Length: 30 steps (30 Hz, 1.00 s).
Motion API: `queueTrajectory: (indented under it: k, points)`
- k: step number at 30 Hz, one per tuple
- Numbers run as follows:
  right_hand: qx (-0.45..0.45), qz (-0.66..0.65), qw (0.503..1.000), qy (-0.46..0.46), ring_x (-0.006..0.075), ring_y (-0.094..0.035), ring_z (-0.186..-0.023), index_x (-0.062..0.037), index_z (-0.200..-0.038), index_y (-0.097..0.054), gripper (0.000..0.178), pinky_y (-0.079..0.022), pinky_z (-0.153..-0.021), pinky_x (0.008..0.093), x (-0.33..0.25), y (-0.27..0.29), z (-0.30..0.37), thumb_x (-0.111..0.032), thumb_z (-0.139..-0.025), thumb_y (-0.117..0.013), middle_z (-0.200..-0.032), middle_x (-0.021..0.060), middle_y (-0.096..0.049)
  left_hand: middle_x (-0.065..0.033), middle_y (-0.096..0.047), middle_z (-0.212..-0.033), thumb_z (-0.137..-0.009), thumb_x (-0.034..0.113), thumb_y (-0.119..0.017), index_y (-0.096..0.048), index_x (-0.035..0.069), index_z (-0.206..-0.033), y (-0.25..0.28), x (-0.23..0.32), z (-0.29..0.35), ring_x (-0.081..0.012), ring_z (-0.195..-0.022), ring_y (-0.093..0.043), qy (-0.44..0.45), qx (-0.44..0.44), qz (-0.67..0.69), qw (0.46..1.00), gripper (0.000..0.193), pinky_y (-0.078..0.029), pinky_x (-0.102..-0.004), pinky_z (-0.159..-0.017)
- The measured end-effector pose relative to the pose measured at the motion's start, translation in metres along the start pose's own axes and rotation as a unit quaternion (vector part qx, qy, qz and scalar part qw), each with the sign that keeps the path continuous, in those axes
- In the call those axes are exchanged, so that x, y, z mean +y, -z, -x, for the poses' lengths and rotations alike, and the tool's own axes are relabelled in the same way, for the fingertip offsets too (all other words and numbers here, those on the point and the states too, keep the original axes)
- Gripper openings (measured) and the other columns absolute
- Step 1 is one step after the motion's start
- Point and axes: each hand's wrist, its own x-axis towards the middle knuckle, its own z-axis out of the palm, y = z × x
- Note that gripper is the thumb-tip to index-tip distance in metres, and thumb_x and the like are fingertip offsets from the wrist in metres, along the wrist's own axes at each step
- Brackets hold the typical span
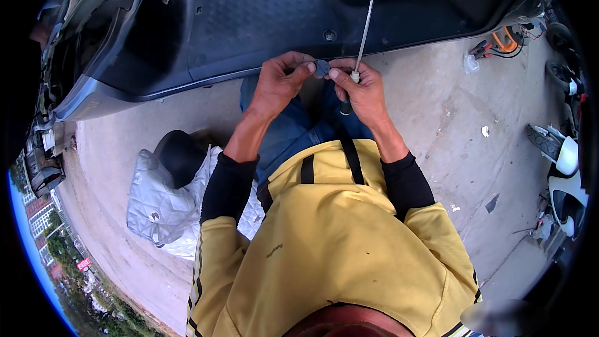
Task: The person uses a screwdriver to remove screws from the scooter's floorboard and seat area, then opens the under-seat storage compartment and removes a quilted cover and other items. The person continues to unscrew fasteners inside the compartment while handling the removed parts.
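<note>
A small, round grey disc (322,68) is pinched narrowly by the left hand (282,84) at one edge and by the right hand (363,90) at the other, near a dark-grey plastic panel (249,25); a long, thin-shafted metal screwdriver (365,34) is also gripped in the right. Disc could be dropped, if this shared grip is loosened. Farther right, a crumpled clear plastic bag (471,64) is noted, contents indiscernible.

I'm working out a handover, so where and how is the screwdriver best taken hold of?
Probably take the screwdriver by mid-shaft, pinching from the person's right. The right hand covers much of the handle, while the thin, straight metal shaft extends clear beyond it; the left hand and round grey piece are on the other side.
</note>
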Motion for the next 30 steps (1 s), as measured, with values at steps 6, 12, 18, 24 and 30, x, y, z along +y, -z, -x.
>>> queueTrajectory:
  k: [6,12,18,24,30]
  points:
    - [0.004,-0.015,1.000,-0.011,0.0059,-0.054,-0.060,0.0010,-0.111,-0.076,0.014,-0.042,-0.054,0.0223,-0.002,-0.002,0.001,-0.007,-0.099,-0.074,-0.077,0.0000,-0.065,0.0031,-0.066,-0.082,-0.102,0.013,-0.074,-0.073,0.001,-0.109,-0.002,-0.009,-0.003,-0.0017,-0.060,-0.044,-0.112,0.031,-0.104,0.988,0.014,-0.032,-0.0224,-0.051]
    - [0.033,0.034,0.999,0.018,0.0051,-0.053,-0.061,0.0003,-0.109,-0.076,0.013,-0.042,-0.055,0.0219,0.009,0.004,0.001,-0.007,-0.098,-0.076,-0.075,-0.0011,-0.063,0.0027,-0.068,-0.085,-0.101,0.012,-0.075,-0.075,0.002,-0.106,-0.001,0.005,0.005,-0.0036,-0.074,-0.054,-0.010,-0.015,-0.091,0.996,0.012,-0.042,-0.0226,-0.064]
    - [0.057,0.112,0.991,0.047,0.0059,-0.057,-0.064,-0.0023,-0.110,-0.076,0.015,-0.045,-0.058,0.0241,0.016,0.010,0.001,-0.009,-0.096,-0.077,-0.083,0.0001,-0.067,-0.0006,-0.071,-0.086,-0.100,0.010,-0.074,-0.075,0.001,-0.109,-0.005,-0.005,-0.005,-0.0063,-0.080,-0.058,-0.051,-0.058,-0.115,0.990,0.012,-0.047,-0.0261,-0.071]
    - [0.098,0.104,0.988,0.058,0.0077,-0.058,-0.065,0.0004,-0.110,-0.074,0.014,-0.046,-0.058,0.0254,0.013,0.019,0.003,-0.007,-0.097,-0.074,-0.092,0.0023,-0.066,-0.0106,-0.076,-0.088,-0.100,0.009,-0.073,-0.074,-0.001,-0.107,-0.007,-0.007,-0.051,-0.0133,-0.079,-0.067,-0.175,0.097,-0.235,0.951,0.013,-0.053,-0.0308,-0.074]
    - [0.095,0.130,0.986,0.048,0.0089,-0.058,-0.064,0.0009,-0.109,-0.074,0.015,-0.046,-0.059,0.0266,0.014,0.037,0.018,-0.009,-0.098,-0.073,-0.087,0.0024,-0.065,-0.0110,-0.073,-0.082,-0.098,0.011,-0.075,-0.075,0.001,-0.107,-0.017,-0.009,-0.091,-0.0130,-0.071,-0.065,-0.263,0.126,-0.336,0.896,0.013,-0.054,-0.0305,-0.071]
